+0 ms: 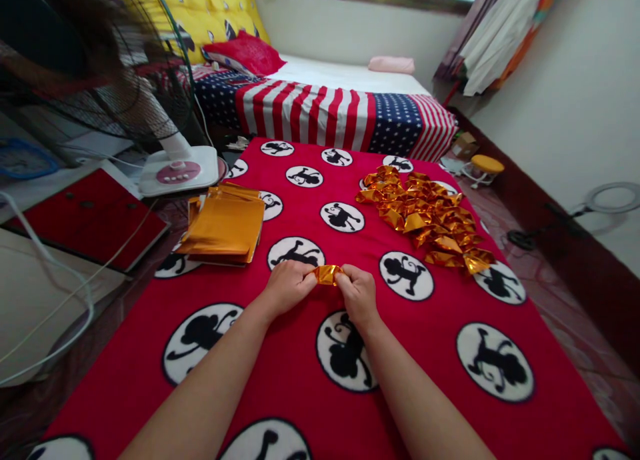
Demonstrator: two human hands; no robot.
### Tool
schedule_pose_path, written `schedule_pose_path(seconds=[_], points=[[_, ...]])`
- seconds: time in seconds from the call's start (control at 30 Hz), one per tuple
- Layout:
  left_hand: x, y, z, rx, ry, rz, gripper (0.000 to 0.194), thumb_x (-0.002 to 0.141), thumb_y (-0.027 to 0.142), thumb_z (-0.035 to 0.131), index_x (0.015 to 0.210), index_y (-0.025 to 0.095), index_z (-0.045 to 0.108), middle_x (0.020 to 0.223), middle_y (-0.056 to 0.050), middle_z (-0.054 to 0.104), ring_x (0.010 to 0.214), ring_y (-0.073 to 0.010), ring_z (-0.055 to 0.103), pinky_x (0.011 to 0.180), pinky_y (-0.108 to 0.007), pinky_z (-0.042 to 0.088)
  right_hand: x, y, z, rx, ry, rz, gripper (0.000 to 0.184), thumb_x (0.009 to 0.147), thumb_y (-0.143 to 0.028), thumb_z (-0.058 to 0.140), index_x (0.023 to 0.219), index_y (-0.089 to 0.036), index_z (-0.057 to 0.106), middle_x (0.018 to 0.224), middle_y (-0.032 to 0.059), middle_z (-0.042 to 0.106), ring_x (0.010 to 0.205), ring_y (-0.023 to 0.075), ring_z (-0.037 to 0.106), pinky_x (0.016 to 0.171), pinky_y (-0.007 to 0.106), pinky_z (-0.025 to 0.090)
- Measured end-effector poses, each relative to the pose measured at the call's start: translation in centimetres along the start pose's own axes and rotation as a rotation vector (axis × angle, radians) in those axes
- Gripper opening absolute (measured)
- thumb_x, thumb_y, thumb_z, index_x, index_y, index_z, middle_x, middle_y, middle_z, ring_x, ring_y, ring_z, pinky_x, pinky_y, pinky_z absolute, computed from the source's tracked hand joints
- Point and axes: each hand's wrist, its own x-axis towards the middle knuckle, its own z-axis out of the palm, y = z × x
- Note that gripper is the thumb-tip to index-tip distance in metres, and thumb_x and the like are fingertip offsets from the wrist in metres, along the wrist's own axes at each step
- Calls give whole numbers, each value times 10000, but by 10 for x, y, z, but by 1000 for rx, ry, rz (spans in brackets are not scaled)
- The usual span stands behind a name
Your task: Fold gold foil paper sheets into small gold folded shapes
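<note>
A small folded piece of shiny gold foil paper (pixel 327 275) is stretched between my two hands, just above the red cloth (pixel 400 353) with its monkey circles. My left hand (pixel 290 285) pinches its left end, thumb towards the foil. At the right end, my right hand (pixel 357 290) is closed in the same way. To the left of my hands lies a stack of flat gold paper sheets (pixel 227 223). Over on the right is a pile of folded gold foil pieces (pixel 420 213), shaped much like the one I hold.
A standing fan (pixel 175 157) rises at the left, near a red panel (pixel 85 210). Beyond the cloth is a bed with a stars-and-stripes cover (pixel 310 113). On the right floor are a yellow-topped stool (pixel 487 165) and a ring-shaped stand (pixel 613 199).
</note>
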Motion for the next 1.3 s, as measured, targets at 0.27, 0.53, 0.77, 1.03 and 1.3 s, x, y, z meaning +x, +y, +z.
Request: schedule_pose_path(seconds=[0.27, 0.53, 0.77, 1.03, 1.3], points=[[1, 0, 1, -47, 21, -46, 274, 780, 290, 397, 543, 183, 484, 533, -11, 500, 541, -144, 438, 555, -282, 210, -2, 3, -1, 35, -62, -47, 295, 768, -273, 460, 523, -219, 304, 507, -53, 308, 487, 100, 315, 502, 255, 210], [1, -2, 0, -147, 41, -24, 290, 806, 307, 368, 551, 183, 430, 531, 6, 462, 534, -131, 435, 556, -279, 204, 0, 3, -1, 50, -45, -28, 307, 776, -292, 462, 526, -218, 298, 502, -54, 301, 482, 98, 310, 498, 255, 198], [1, -5, 3, -212, 89, -21, 348, 858, 355, 345, 558, 187, 398, 527, 20, 414, 534, -122, 414, 555, -275, 205, -1, -1, -2, 9, -74, -26, 271, 763, -281, 455, 530, -217, 332, 504, -49, 323, 487, 105, 329, 507, 256, 213], [0, -4, 4, -171, 108, -19, 345, 862, 348, 356, 563, 187, 416, 530, 15, 436, 533, -124, 424, 557, -277, 212, -1, 4, -2, 136, -102, 45, 307, 777, -328, 475, 529, -218, 330, 507, -51, 309, 490, 102, 311, 486, 246, 208], [1, -6, 4, -235, 51, 63, 346, 868, 366, 347, 572, 191, 390, 535, 28, 393, 523, -113, 394, 552, -261, 249, 1, 5, -2, 228, -92, 112, 301, 761, -345, 484, 519, -217, 359, 498, -54, 309, 477, 98, 299, 459, 239, 199]])
